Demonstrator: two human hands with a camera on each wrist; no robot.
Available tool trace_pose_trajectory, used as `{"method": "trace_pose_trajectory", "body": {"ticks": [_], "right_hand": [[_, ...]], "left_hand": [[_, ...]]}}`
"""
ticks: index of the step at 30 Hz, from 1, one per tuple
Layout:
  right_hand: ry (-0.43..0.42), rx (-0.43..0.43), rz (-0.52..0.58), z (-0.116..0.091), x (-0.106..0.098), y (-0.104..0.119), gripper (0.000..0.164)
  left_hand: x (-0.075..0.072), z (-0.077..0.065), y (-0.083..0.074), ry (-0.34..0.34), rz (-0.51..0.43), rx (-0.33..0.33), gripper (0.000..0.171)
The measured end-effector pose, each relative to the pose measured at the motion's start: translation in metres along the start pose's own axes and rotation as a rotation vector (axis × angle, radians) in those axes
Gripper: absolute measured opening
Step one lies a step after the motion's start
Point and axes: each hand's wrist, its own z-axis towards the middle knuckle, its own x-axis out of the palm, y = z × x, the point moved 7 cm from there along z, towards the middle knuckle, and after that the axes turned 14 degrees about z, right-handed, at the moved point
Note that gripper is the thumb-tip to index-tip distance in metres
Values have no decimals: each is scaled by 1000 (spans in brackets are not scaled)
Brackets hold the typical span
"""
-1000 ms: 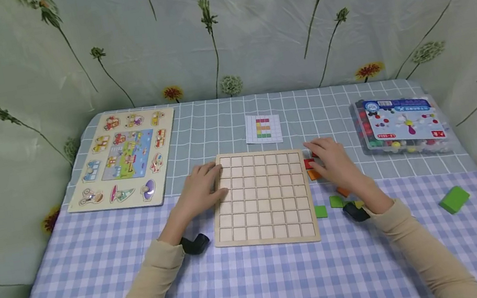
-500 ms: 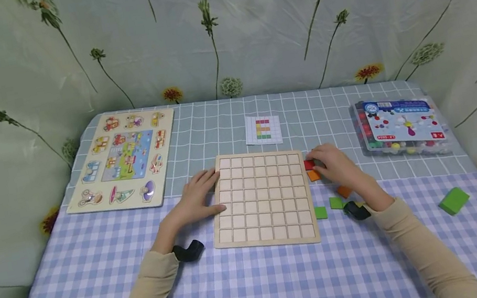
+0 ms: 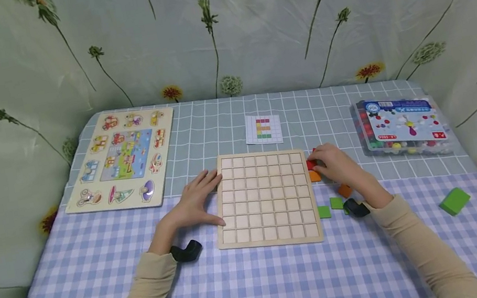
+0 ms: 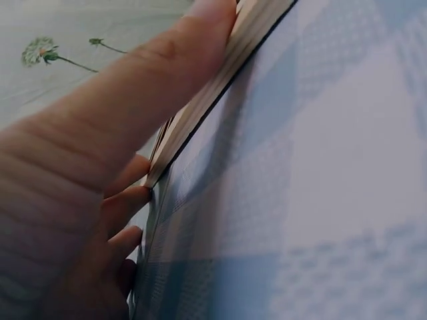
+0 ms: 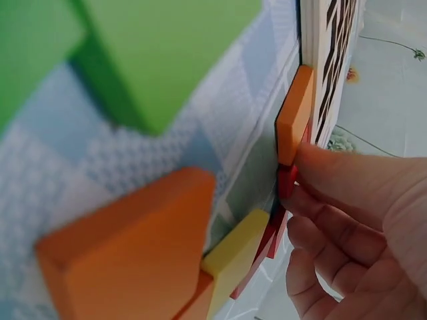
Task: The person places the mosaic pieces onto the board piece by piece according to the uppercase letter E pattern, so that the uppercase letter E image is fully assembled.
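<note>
A square wooden grid board [image 3: 266, 197] lies flat on the table, its cells bare. My left hand [image 3: 192, 202] rests along its left edge with fingers and thumb spread; the left wrist view shows the thumb [image 4: 147, 87] against the board's side. By the right edge, my right hand [image 3: 334, 161] pinches a small red tile [image 3: 310, 164] between thumb and forefinger. An orange tile [image 5: 295, 113] lies beside it, touching the board. More red tiles [image 5: 263, 243] show partly beyond the fingers in the right wrist view.
Green tiles [image 3: 336, 203], an orange tile [image 3: 344, 190] and a yellow tile [image 5: 237, 263] lie near the right wrist. A pattern card [image 3: 263, 129] is behind the board. Around stand a peg puzzle [image 3: 168, 182], a plastic case [image 3: 402, 125] and a green block [image 3: 455, 201].
The board has shifted slightly right, nudging the adjoining green and orange tiles. My left thumb has slid nearer along its edge. My right hand has lowered and closed on the red tile.
</note>
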Motion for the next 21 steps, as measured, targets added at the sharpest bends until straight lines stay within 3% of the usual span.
{"method": "trace_pose_trajectory", "body": {"ticks": [6, 12, 16, 19, 21], "right_hand": [[15, 19, 2, 0, 0, -2, 22], [8, 54, -10, 0, -3, -1, 21], [-8, 61, -15, 0, -6, 1, 23], [-18, 48, -23, 1, -7, 5, 24], [-21, 44, -27, 3, -6, 7, 24]], "left_hand": [[-2, 0, -1, -54, 22, 9, 108], [-6, 0, 3, -191, -36, 41, 86], [-9, -1, 3, -276, -54, 70, 81], [-10, -1, 3, -291, -59, 74, 81], [-9, 0, 4, -265, -53, 54, 80]]}}
